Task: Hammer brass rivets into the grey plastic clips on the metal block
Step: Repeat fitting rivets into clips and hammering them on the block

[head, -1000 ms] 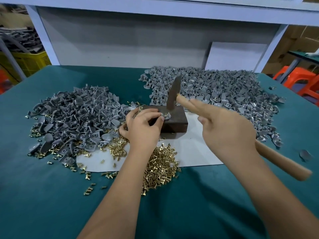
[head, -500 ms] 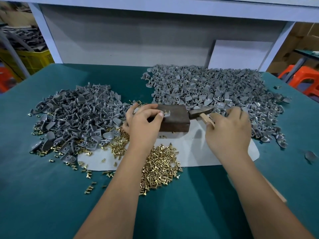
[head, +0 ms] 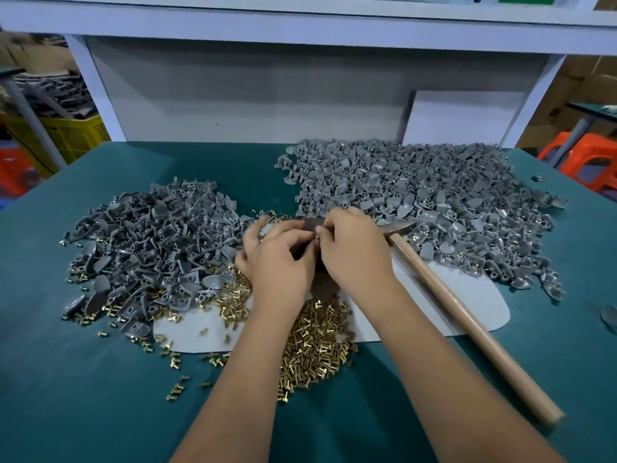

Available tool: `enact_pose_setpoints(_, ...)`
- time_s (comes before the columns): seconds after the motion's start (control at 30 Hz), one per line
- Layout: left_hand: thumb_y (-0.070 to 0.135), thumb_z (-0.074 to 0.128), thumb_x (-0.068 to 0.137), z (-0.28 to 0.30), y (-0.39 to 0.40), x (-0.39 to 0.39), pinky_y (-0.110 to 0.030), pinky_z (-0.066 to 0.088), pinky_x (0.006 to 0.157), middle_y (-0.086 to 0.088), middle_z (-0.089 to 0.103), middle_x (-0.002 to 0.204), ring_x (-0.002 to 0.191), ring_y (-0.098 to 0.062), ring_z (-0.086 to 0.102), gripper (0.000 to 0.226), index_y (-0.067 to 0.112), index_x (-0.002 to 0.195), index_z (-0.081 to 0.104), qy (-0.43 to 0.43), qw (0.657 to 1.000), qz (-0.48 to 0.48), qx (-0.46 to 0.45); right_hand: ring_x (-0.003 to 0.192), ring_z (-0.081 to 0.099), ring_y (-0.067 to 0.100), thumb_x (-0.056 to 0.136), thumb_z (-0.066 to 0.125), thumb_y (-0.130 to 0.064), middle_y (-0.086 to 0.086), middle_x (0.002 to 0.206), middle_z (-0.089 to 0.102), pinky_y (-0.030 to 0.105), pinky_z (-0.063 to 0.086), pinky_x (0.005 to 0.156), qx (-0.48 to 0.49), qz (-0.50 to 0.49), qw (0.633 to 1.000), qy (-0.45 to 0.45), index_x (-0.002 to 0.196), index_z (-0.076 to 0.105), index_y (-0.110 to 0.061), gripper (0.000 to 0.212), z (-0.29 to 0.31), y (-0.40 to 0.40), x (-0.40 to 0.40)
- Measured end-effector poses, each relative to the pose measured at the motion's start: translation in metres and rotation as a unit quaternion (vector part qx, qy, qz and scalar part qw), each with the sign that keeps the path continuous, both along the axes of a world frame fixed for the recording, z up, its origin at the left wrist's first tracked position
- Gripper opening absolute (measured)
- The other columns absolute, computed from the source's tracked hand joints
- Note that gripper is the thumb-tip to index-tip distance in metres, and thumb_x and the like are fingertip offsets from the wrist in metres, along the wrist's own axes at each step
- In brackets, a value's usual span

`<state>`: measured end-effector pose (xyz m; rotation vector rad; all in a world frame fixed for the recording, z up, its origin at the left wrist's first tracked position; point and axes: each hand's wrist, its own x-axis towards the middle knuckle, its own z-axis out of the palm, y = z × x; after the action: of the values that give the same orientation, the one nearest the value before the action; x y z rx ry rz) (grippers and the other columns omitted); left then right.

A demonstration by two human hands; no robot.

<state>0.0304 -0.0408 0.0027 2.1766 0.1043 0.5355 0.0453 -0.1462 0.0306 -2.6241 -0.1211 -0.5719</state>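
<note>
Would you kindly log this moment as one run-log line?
phase: handling clip on block | left hand: at metal block | right hand: pinching small part, unclear | hammer: lying on table, unheld | brass rivets: heaped near wrists

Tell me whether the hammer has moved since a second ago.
Yes. The hammer, raised over the metal block before, now lies flat on the table right of it, released by the right hand.

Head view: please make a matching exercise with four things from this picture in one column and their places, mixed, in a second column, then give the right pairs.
Things
1. hammer
2. brass rivets
3. yellow crate
4. orange stool

Places
A. beyond the table's far right corner
B. loose heap under the forearms
C. beyond the table's far left corner
D. lying on the table, right of the right hand

Pairs: 1-D, 2-B, 3-C, 4-A
</note>
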Motion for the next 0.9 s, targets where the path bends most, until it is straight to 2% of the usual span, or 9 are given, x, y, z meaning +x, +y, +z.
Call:
enact_pose_setpoints(0.1, 0.036, 0.069, 0.088, 0.001, -0.002, -0.001, -0.039, 0.011, 0.107, 0.022, 0.065, 0.117, 0.137, -0.011, 0.026, 0.011, 0.031, 0.093, 0.078, -0.021, 0.999, 0.027, 0.032, 0.1, 0.051, 0.026, 0.096, 0.051, -0.025, 0.007, 0.102, 0.057, 0.034, 0.039, 0.074, -0.034, -0.019, 0.999, -0.034, 0.101, 0.06, -0.009, 0.019, -0.007, 0.005, -0.004)
enact_pose_setpoints(0.17, 0.034, 0.068, 0.089, 0.002, -0.002, -0.002, -0.045, 0.013, 0.111, 0.019, 0.068, 0.115, 0.136, -0.013, 0.028, 0.012, 0.03, 0.094, 0.078, -0.031, 0.998, 0.031, 0.034, 0.103, 0.051, 0.027, 0.096, 0.05, -0.021, 0.009, 0.106, 0.057, 0.034, 0.04, 0.082, -0.023, -0.023, 0.998, -0.049, 0.103, 0.06, -0.006, 0.019, -0.011, 0.008, -0.004)
enact_pose_setpoints(0.47, 0.03, 0.069, 0.089, 0.002, 0.0, -0.003, -0.052, 0.018, 0.112, 0.014, 0.068, 0.114, 0.137, -0.016, 0.027, 0.01, 0.026, 0.092, 0.078, -0.024, 1.0, 0.011, 0.008, 0.097, 0.051, 0.025, 0.093, 0.054, -0.016, 0.007, 0.098, 0.059, 0.032, 0.038, 0.075, 0.033, -0.031, 0.997, -0.067, 0.091, 0.061, -0.006, 0.012, -0.015, 0.009, -0.003)
enact_pose_setpoints(0.57, 0.032, 0.069, 0.089, 0.002, 0.001, -0.003, -0.051, 0.018, 0.112, 0.018, 0.066, 0.116, 0.137, -0.015, 0.025, 0.007, 0.03, 0.091, 0.076, -0.011, 1.0, 0.0, -0.006, 0.093, 0.051, 0.023, 0.093, 0.055, -0.017, 0.005, 0.093, 0.058, 0.032, 0.038, 0.075, 0.046, -0.012, 0.997, -0.067, 0.086, 0.06, -0.009, 0.012, -0.015, 0.005, -0.003)
enact_pose_setpoints(0.67, 0.037, 0.066, 0.09, 0.002, 0.002, -0.002, -0.041, 0.012, 0.11, 0.024, 0.061, 0.121, 0.137, -0.009, 0.021, 0.007, 0.037, 0.09, 0.073, 0.019, 1.0, -0.007, -0.007, 0.086, 0.05, 0.015, 0.094, 0.054, -0.018, -0.002, 0.086, 0.056, 0.029, 0.041, 0.072, 0.118, 0.033, 0.992, -0.043, 0.081, 0.059, -0.013, 0.015, -0.012, -0.004, -0.007)
enact_pose_setpoints(0.77, 0.039, 0.064, 0.091, 0.001, 0.003, 0.001, -0.037, 0.01, 0.105, 0.028, 0.058, 0.122, 0.136, -0.006, 0.019, 0.007, 0.039, 0.087, 0.07, 0.037, 0.999, -0.02, -0.027, 0.086, 0.051, 0.005, 0.096, 0.05, -0.022, -0.009, 0.092, 0.059, 0.017, 0.04, 0.07, 0.172, 0.031, 0.984, -0.031, 0.096, 0.065, -0.02, 0.016, -0.006, -0.022, -0.016)
enact_pose_setpoints(0.83, 0.038, 0.064, 0.092, 0.001, 0.003, 0.002, -0.039, 0.01, 0.107, 0.029, 0.057, 0.121, 0.136, -0.005, 0.019, 0.009, 0.04, 0.083, 0.067, 0.045, 0.997, -0.028, -0.048, 0.085, 0.051, 0.008, 0.097, 0.048, -0.025, -0.007, 0.093, 0.06, 0.017, 0.037, 0.063, 0.115, -0.036, 0.992, -0.045, 0.1, 0.064, -0.02, 0.017, -0.002, -0.041, -0.024)
enact_pose_setpoints(0.9, 0.038, 0.063, 0.092, 0.001, 0.003, 0.003, -0.039, 0.009, 0.107, 0.029, 0.056, 0.121, 0.137, -0.005, 0.02, 0.01, 0.04, 0.083, 0.066, 0.051, 0.996, -0.033, -0.059, 0.087, 0.051, 0.019, 0.097, 0.046, -0.029, 0.003, 0.097, 0.06, 0.026, 0.034, 0.059, -0.02, -0.141, 0.989, -0.043, 0.1, 0.063, -0.016, 0.021, 0.0, -0.063, -0.033)
